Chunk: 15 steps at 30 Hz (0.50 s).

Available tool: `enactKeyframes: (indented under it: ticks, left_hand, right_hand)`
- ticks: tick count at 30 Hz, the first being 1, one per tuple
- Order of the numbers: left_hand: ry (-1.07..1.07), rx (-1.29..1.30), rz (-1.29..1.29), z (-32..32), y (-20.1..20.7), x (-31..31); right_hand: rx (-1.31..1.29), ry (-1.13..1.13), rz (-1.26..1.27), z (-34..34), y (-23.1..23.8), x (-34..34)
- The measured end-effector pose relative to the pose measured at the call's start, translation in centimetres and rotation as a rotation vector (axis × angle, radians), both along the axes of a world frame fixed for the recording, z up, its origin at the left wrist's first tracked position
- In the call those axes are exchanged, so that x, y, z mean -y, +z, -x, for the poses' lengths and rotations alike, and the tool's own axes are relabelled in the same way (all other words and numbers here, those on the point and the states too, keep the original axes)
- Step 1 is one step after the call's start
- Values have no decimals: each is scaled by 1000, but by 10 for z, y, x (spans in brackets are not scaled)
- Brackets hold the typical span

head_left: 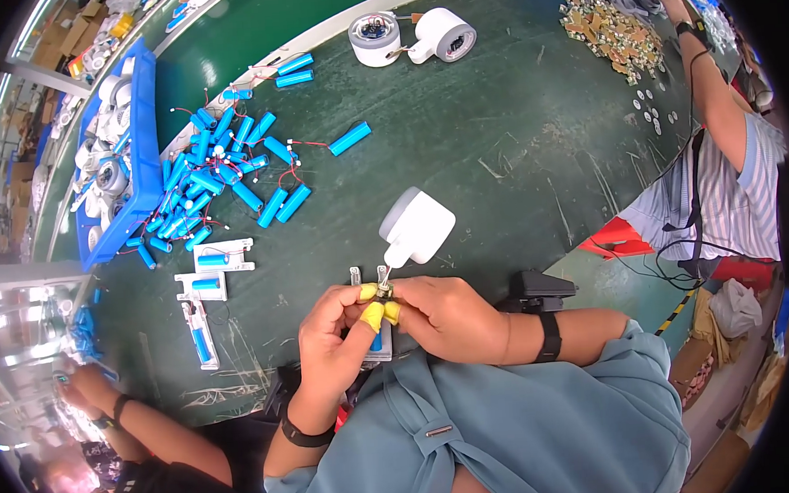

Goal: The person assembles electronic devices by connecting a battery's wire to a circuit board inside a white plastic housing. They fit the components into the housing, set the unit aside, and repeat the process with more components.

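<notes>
Yellow finger covers sit on fingertips of both my hands. My left hand point(328, 341) and my right hand point(448, 317) meet at the table's near edge, fingers closed in a pinch. Between them is a small dark part, mostly hidden by the fingertips, too small to name. Just beyond the fingers a white round-headed housing point(425, 225) with a grey rim lies on its side, its narrow neck pointing at my hands. Under my fingers shows part of a white bracket point(380, 356) with a blue cylindrical battery point(376, 342).
Left of my hands lie white brackets with batteries point(200, 344). Beyond is a heap of blue wired batteries point(201, 190) beside a blue bin point(143, 144) of white housings. Two housings point(375, 40) stand at the back; small circuit boards point(612, 34) are piled far right. Co-workers' arms point(719, 82) reach in at both sides.
</notes>
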<state>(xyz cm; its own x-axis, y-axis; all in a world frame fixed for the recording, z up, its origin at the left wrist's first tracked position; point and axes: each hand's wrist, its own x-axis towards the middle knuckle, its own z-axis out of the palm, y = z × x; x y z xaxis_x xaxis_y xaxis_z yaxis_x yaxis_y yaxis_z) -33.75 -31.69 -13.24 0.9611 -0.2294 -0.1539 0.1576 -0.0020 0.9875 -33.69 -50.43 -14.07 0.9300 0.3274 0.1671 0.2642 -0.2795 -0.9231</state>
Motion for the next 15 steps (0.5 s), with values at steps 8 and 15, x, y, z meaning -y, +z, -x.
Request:
enactKeyframes:
  ticks: [8, 15]
  left_hand:
    - [48, 269, -510, -1, 5, 6]
    - [58, 523, -713, -1, 6, 5]
  right_hand:
    - [216, -283, 279, -20, 48, 42]
    - [-213, -50, 142, -49, 38, 47]
